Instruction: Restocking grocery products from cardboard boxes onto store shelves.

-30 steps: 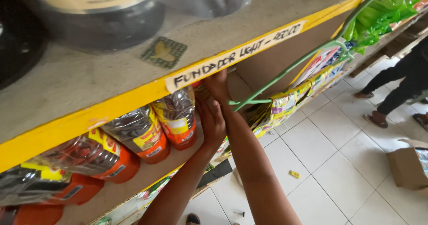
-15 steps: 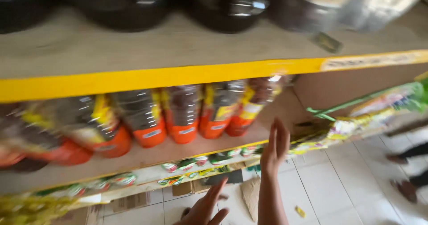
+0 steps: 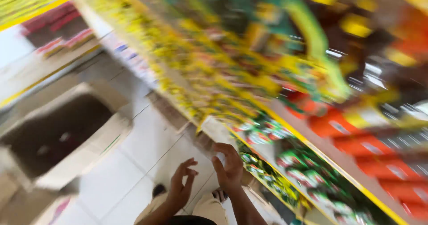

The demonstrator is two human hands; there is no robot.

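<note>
Both hands hang free low in the view, near each other but not touching, and neither grips anything. The left hand (image 3: 182, 185) has its fingers loosely curled, thumb and fingertips drawn toward one another with air between them. Just to its right the right hand (image 3: 229, 167) is raised a little higher, fingers bent forward in a soft hook, palm turned toward the left hand.

Nearest the right hand, just beyond its fingertips, runs the edge of a low shelf (image 3: 285, 136) with a yellow front strip. On it, to the right of that hand, lie rows of small green packets (image 3: 303, 171) (too blurred to tell more than colour). Further up and to the right of both hands stand bottles with orange-red bases (image 3: 379, 162), also smeared by motion. Above the hands, hanging strips of yellow sachets (image 3: 200, 69) stretch up and to the left.

Below and around the hands is a white tiled floor (image 3: 147, 149). Well to the left of the left hand sits an open cardboard box (image 3: 62, 131), its dark inside showing. Directly beneath the hands, the person's light trousers (image 3: 209, 209) and a sandalled foot (image 3: 220, 194) show
</note>
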